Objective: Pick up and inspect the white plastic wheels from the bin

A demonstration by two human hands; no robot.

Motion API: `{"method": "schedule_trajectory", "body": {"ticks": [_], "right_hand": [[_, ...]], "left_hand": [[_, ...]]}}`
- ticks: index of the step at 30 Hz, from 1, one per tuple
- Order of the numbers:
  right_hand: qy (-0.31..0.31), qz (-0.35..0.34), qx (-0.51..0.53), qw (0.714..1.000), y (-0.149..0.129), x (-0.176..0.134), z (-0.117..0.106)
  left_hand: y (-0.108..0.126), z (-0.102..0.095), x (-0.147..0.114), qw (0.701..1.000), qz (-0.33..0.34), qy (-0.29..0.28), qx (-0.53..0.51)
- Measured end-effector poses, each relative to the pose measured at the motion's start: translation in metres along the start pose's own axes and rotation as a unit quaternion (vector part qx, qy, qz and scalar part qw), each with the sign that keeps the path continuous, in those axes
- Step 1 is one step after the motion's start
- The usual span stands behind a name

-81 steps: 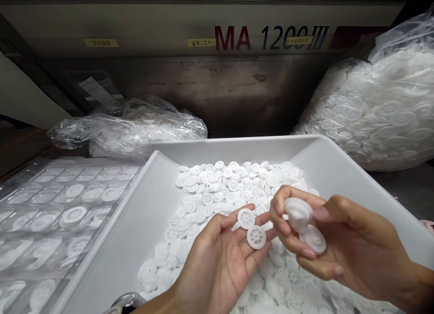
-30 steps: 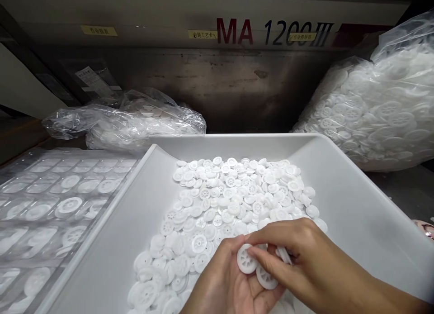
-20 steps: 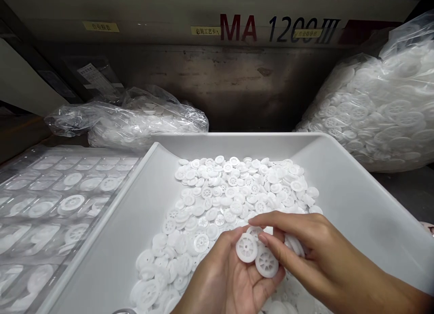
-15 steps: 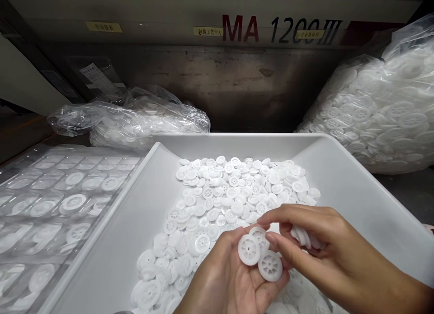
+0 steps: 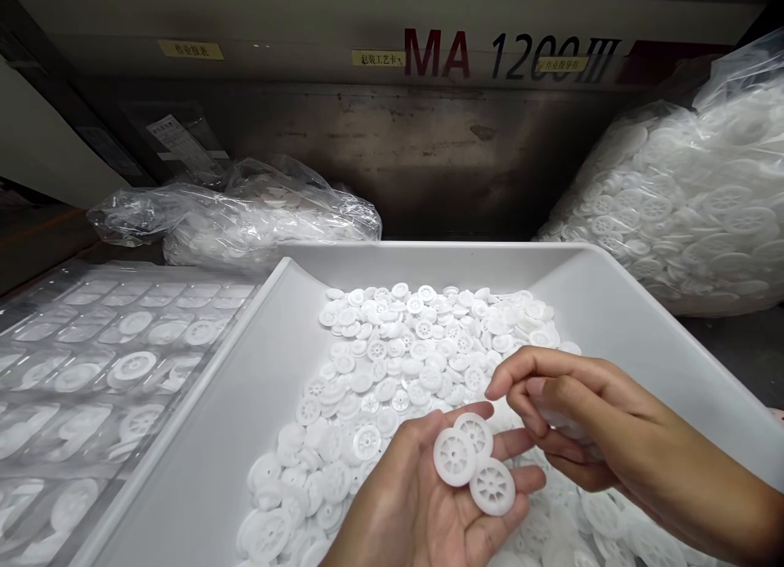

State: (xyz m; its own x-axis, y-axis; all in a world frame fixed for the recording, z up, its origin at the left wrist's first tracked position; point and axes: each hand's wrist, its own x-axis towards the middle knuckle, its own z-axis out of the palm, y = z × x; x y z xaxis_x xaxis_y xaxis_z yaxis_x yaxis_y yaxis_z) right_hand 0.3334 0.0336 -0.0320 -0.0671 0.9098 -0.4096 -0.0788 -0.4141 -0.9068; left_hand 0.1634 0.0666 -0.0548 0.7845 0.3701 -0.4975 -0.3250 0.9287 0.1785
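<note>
Wheels in the left hand: three small white wheels [image 5: 470, 462] lie on the fingers of the left hand [image 5: 429, 506]. They overlap each other a bit.
Left hand: palm up and flat, fingers spread wide — not squeezing anything. The wheels only rest there.
Right hand: the right hand [image 5: 572, 416] is just beside the left one, to the right of it. Its fingers are curled around a few more white parts. Those parts are mostly hidden, so I cannot tell how many.
Bin: both hands hang over a white bin [image 5: 618, 330]. A big pile of wheels [image 5: 422, 346] fills the middle of it.
Tray: a clear tray [image 5: 116, 371] with little pockets sits left of the bin, touching its side. Some pockets hold one wheel each.
Bags: one clear bag [image 5: 245, 220] lies behind the tray. A fuller bag [image 5: 686, 199] sits to the right. Both are full of white parts.
Machine: a grey machine [image 5: 380, 101] stands behind it all, with "MA 1200" on it.
Risk: nothing pins the three wheels down, so I think a small tilt of the palm could slide them off — they would drop back in the pile and get lost among the others.
Risk, right side: the curled fingers hold several parts at once, so one could slip out if the grip gets loose.
</note>
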Motion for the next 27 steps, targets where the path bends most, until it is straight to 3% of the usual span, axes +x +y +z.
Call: {"method": "schedule_trajectory", "body": {"ticks": [10,15,19,22,27], "right_hand": [[-0.033,0.007,0.048,0.998,0.002,0.001,-0.001],[-0.031,-0.018,-0.013,0.999,0.001,-0.001,0.001],[-0.027,-0.075,-0.149,0.986,-0.001,-0.003,0.005],[-0.022,-0.167,-0.321,0.932,0.001,-0.003,0.009],[-0.038,-0.274,-0.546,0.791,0.018,0.0,0.02]], "left_hand": [[0.001,-0.002,0.001,1.0,-0.007,0.007,0.0],[0.001,0.0,0.001,1.0,-0.01,0.0,0.003],[0.001,0.004,-0.001,1.0,-0.007,-0.012,0.001],[0.001,0.006,-0.002,0.999,0.006,-0.033,-0.011],[-0.002,0.003,0.0,0.996,0.022,-0.082,0.026]]}}
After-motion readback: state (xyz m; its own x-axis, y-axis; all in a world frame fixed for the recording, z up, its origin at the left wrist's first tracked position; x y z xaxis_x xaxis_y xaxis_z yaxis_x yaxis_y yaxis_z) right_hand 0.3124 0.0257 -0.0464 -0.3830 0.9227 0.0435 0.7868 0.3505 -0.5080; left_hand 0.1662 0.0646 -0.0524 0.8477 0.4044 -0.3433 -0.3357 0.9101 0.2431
